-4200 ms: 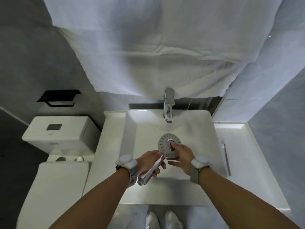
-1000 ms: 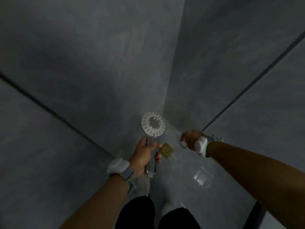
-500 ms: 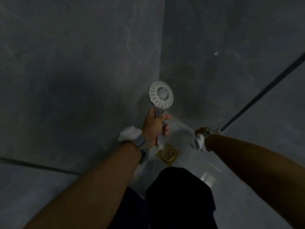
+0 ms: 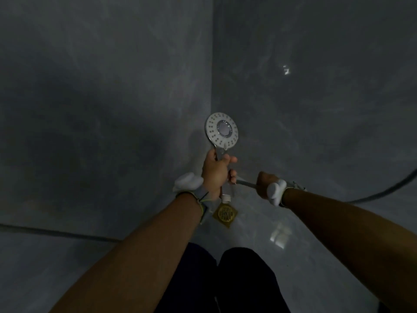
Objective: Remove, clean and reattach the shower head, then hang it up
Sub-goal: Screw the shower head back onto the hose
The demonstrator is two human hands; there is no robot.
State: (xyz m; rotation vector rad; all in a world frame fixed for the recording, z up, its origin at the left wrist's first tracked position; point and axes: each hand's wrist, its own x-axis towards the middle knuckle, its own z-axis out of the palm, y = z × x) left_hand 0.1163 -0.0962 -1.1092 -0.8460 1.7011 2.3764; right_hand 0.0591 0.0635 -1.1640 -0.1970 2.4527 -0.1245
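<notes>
The round chrome shower head [image 4: 221,131] stands upright in front of the grey wall corner, its white nozzle face turned toward me. My left hand [image 4: 216,173] grips its handle, whose white threaded end [image 4: 226,197] pokes out below the fist. My right hand [image 4: 265,184] grips the metal end of the shower hose [image 4: 245,183], which points at the handle's lower part and nearly touches my left fingers. The dark hose [image 4: 388,191] trails off to the right edge.
Grey tiled walls meet in a corner [image 4: 213,75] straight ahead. A square brass floor drain [image 4: 225,213] lies on the glossy floor just below my hands. My dark-clothed legs [image 4: 225,281] fill the bottom centre.
I have gone from the sink to the shower corner. In the last second my right hand took hold of the hose end and brought it up to the shower head's handle.
</notes>
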